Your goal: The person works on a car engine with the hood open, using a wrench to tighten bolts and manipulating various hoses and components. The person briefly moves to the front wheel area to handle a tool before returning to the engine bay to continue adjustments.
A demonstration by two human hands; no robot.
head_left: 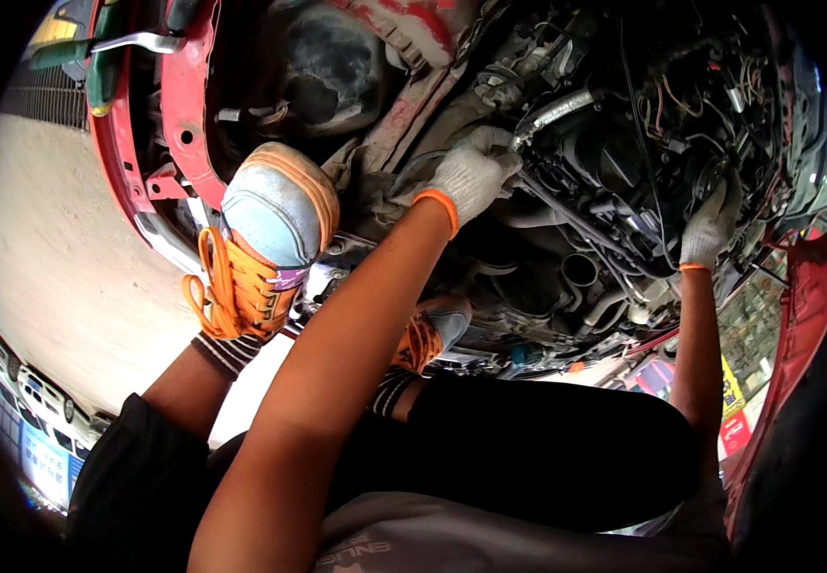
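My left hand (473, 179), in a white knit glove with an orange cuff, is closed at the middle of a car's engine bay, beside a silver-wrapped pipe (561, 113) and a black corrugated wiring sleeve (566, 205). Whatever its fingers grip is hidden. Farther right, my right hand (712, 227), gloved the same way, reaches down among dark engine parts near bundles of thin wires (666, 110). Shadow hides its fingertips, so I cannot see whether it grips anything. A thin black cable (644, 153) runs down between the hands.
My left shoe (270, 234) rests by the red body frame (184, 134); my other shoe (437, 334) is among the engine parts. Green-handled pliers (103, 81) and a silver wrench (146, 41) lie on the frame at upper left. A red panel (805, 315) rises at right.
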